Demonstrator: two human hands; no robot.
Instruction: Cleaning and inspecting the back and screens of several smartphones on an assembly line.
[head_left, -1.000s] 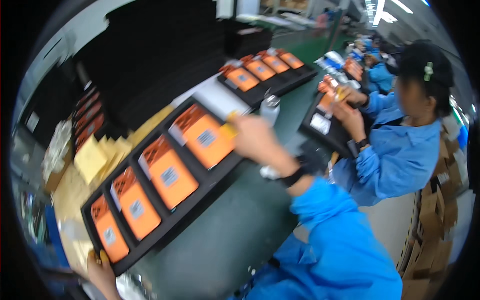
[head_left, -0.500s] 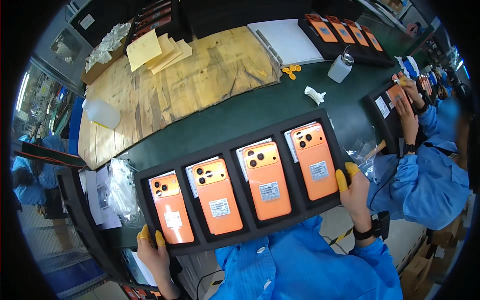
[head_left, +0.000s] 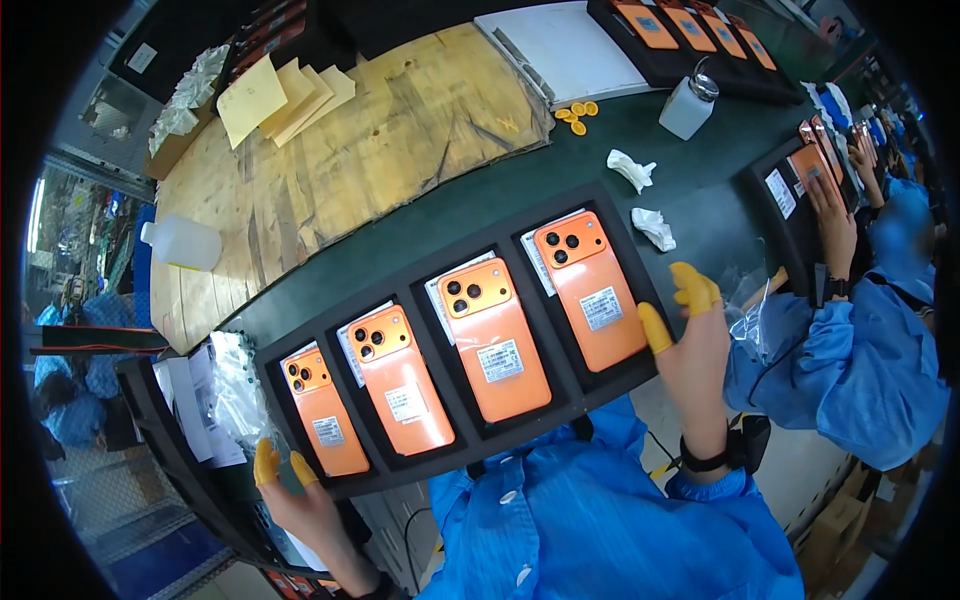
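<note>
Head view: four orange smartphones, long axes across a black tray, point camera-end away from you, leaning left; your half-open left hand and right hand grip nothing.

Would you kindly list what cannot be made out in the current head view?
Head view:
Screens of the four near orange phones: hidden, backs facing up.
White slips: mostly covered by those phones.
Leftmost far phone: upper end cut off by the picture's top edge.
Left hand: lower fingers hidden by the hand; contact with the black tray unclear.
</note>
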